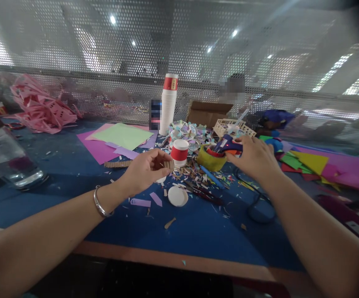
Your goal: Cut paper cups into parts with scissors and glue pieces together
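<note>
Glue work like this seems to go best with the cardboard piece (168, 164) kept steady and its bare face turned toward the nozzle, fingers clear of the hot tip. That is a judgement from how things lie. The left hand (145, 169) is closed in a pinch on the small brown cardboard piece, holding it above the blue worktop (74, 174), just beside a red-and-white paper cup (179, 152). The right hand (254, 159) is curled loosely, fingers resting on the blue hot glue gun (229, 144), which sits on a yellow tape roll (211, 159); whether it grips the gun firmly cannot be told. A white lid (178, 196) and paper scraps lie below, coloured paper sheets (122, 136) behind.
</note>
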{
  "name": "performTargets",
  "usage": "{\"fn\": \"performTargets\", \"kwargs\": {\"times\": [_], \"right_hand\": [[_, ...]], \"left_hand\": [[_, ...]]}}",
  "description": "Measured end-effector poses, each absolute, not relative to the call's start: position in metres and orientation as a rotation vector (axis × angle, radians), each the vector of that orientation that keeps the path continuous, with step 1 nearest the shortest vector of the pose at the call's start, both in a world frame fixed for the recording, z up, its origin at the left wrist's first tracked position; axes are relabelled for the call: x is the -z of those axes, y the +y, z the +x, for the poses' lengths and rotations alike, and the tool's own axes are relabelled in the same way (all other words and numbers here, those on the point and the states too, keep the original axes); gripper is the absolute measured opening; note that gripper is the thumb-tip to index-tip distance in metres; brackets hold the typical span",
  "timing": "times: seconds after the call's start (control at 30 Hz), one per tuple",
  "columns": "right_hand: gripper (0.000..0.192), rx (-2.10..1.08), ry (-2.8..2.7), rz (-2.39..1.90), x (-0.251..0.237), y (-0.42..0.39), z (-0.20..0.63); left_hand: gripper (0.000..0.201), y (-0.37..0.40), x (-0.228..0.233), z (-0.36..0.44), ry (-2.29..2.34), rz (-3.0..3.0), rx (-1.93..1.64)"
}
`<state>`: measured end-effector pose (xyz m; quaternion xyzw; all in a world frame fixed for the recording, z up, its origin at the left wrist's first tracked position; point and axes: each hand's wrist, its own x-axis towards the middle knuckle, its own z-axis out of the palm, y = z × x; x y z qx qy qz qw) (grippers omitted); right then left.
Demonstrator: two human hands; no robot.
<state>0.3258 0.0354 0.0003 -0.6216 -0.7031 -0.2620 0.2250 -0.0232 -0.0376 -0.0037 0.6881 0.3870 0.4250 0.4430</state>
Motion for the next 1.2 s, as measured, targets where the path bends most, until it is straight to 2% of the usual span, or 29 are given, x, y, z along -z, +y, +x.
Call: {"fn": "performTargets", "kwargs": {"times": [0.37, 0.7, 0.93, 1.2], "right_hand": [[0.052, 0.707, -1.613, -1.672, -0.023, 0.027, 0.330], [0.039, 0.705, -1.824, -1.108, -0.026, -0.016, 0.285], [0.031, 0.729, -1.960, -0.958, -0.024, -0.034, 0.263], [0.031, 0.762, -1.982, -0.912, -0.020, -0.033, 0.263]], "left_hand": [[0.036, -0.036, 0.005, -0.025, 0.955, 1.616, -1.064], [0.042, -0.038, 0.004, -0.018, 0.921, 1.408, -0.986], [0.021, -0.044, -0.001, -0.014, 0.865, 1.348, -0.953], [0.022, -0.044, -0.001, -0.014, 0.876, 1.199, -0.906]]}}
